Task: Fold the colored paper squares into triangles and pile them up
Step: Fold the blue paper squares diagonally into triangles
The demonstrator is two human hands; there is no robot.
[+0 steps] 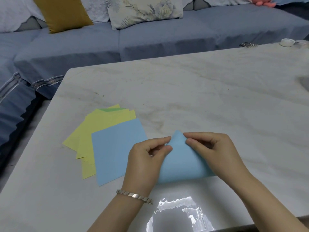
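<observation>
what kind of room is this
Most likely a home living room: a blue-grey fabric sofa with a mustard-yellow cushion and a floral cushion stands behind the pale marble-look table.

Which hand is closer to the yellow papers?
Left. The left hand pinches the folded blue paper just right of the yellow papers, with one flat blue square between. The right hand pinches the same paper's far side, farther away.
</observation>
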